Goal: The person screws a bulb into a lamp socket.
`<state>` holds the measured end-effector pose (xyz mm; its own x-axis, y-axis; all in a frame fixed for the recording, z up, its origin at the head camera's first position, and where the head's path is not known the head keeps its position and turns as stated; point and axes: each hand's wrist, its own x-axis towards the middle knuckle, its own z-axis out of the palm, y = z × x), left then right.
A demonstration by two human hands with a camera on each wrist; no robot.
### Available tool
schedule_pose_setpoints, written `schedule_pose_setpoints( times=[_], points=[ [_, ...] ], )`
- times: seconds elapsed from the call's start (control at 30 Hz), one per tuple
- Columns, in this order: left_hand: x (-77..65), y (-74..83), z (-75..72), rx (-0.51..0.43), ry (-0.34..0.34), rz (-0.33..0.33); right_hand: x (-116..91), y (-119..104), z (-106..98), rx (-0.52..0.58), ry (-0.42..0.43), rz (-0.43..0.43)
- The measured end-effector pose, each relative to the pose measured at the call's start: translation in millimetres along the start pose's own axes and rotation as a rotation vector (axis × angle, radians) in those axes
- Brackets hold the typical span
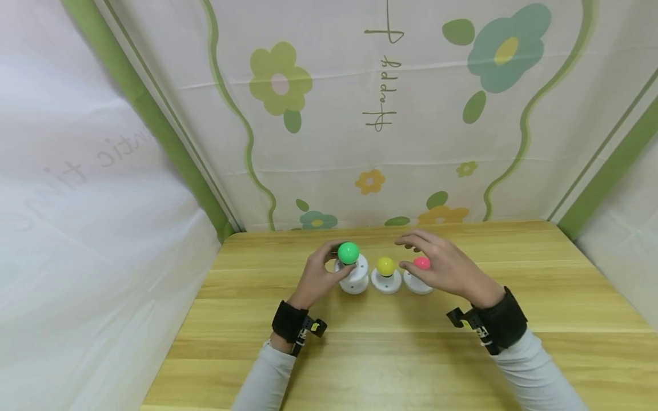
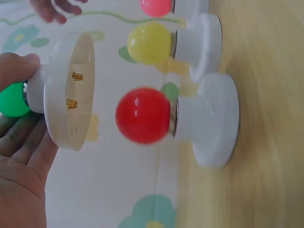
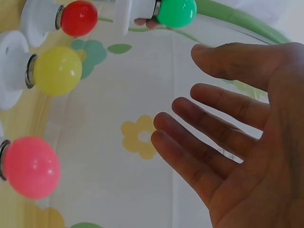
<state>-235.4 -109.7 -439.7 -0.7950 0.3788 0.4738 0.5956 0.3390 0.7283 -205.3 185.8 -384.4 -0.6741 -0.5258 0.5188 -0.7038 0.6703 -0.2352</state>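
My left hand (image 1: 317, 278) holds a white round lamp holder (image 2: 53, 95) with a green bulb (image 1: 348, 253) screwed in, thumb on one side and fingers on the other. Two brass contacts show inside its hollow underside. Under it, a red bulb (image 2: 142, 115) in a white holder (image 2: 216, 121) stands on the table; the raised holder hides that bulb in the head view. My right hand (image 1: 447, 267) hovers above a pink bulb (image 1: 422, 262), fingers spread and holding nothing. Between the hands stands a yellow bulb (image 1: 385, 266) in its own white holder (image 1: 386, 283).
The standing holders form a row on a wood-grain table (image 1: 370, 365), toward its far edge. Behind that edge hangs a white cloth (image 1: 334, 142) with printed flowers, and more cloth (image 1: 103, 257) closes off the left side. Both wrists wear black camera straps.
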Motion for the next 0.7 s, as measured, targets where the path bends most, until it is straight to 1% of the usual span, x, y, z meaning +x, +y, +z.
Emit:
schedule_pose_setpoints(
  times=[0.13,0.27,0.43,0.5,0.63,0.67,0.7],
  points=[
    [-4.8,-8.4,-8.4,0.01,0.026,-0.01,-6,8,-1,-0.007,-0.016,0.041],
    [-9.1,-18.9,-14.6,0.013,0.036,-0.015,-14,18,-1,-0.014,-0.026,0.079],
    [-14.6,-27.7,-19.8,0.025,0.047,-0.058,-20,28,2,-0.022,-0.028,0.104],
    [-16.6,-26.5,-21.8,0.026,0.054,-0.075,-22,32,2,-0.023,-0.031,0.113],
    [-19.5,-13.9,-27.4,0.027,0.061,-0.098,-24,37,3,-0.026,-0.047,0.141],
    [-19.8,-12.5,-28.4,0.024,0.062,-0.116,-25,39,4,-0.025,-0.052,0.148],
    [-20.3,-14.9,-28.6,0.029,0.065,-0.123,-25,40,4,-0.025,-0.055,0.155]
  ],
)
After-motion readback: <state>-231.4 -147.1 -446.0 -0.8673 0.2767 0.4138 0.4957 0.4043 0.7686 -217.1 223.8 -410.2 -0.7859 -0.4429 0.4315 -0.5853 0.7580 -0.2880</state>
